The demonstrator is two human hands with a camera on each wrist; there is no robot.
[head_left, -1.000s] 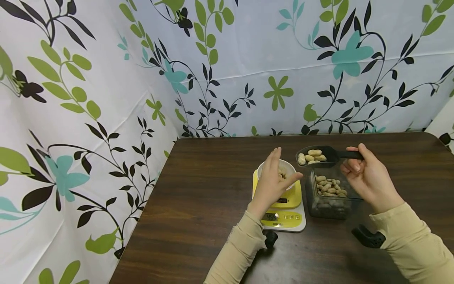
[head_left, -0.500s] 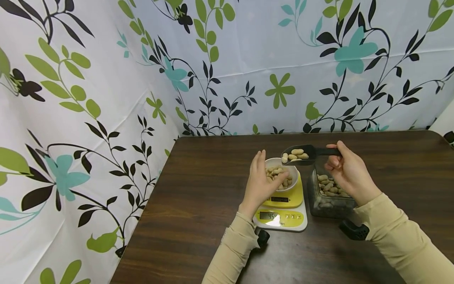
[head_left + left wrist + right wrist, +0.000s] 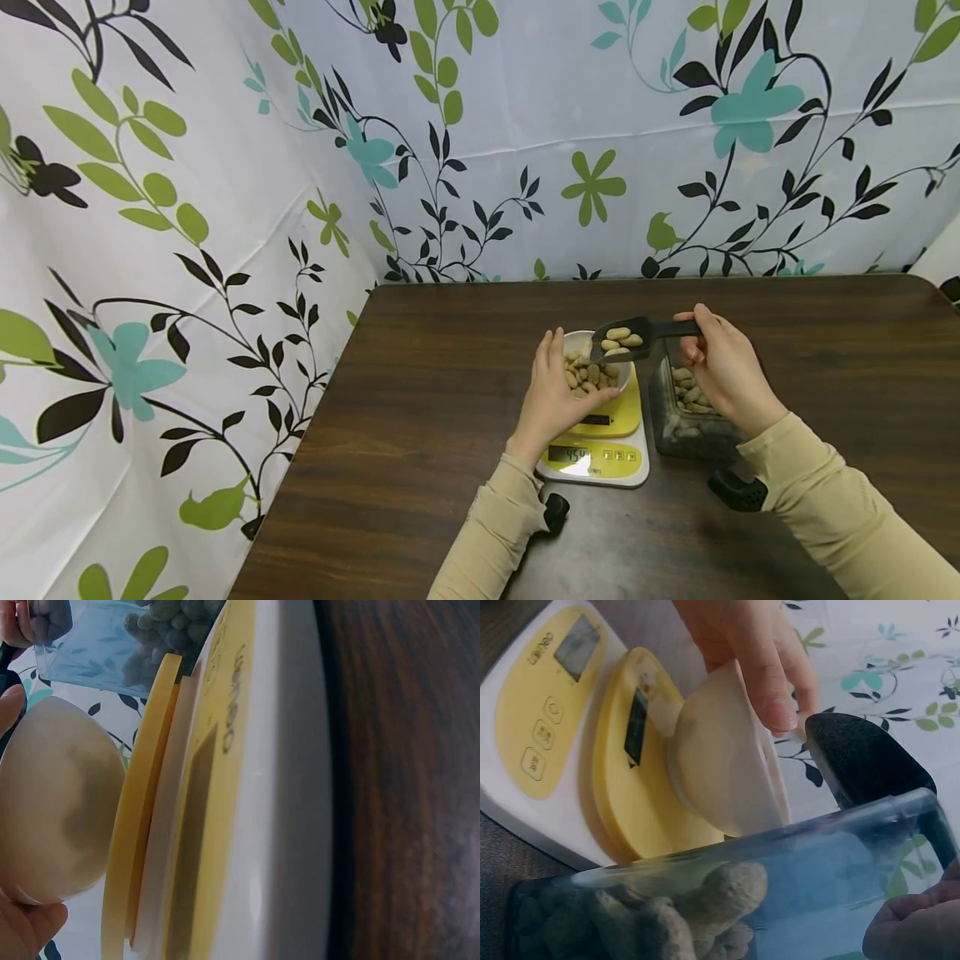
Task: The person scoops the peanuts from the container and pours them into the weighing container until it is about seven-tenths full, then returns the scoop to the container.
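Observation:
My left hand (image 3: 555,398) curves around the white bowl (image 3: 720,761), its thumb at the rim and its fingers along the far-left side. Peanuts (image 3: 587,379) in the shell lie in this bowl, which sits on the yellow and white kitchen scale (image 3: 592,460) with lit digits. A black scoop (image 3: 647,333) carrying several peanuts is over the bowl's right rim, tipped slightly toward it. The scoop's handle is pinched by my right hand (image 3: 726,373). In the left wrist view, fingers (image 3: 34,926) touch the bowl's side.
Just right of the scale stands a clear plastic container (image 3: 682,442) with more peanuts (image 3: 705,907) inside, partly below my right hand. Everything rests on a dark wooden table (image 3: 420,400). Patterned cloth (image 3: 510,167) hangs behind and at the left.
My right hand has brought the loaded scoop leftward from above the container to over the bowl. My left hand has shifted slightly left and down against the bowl.

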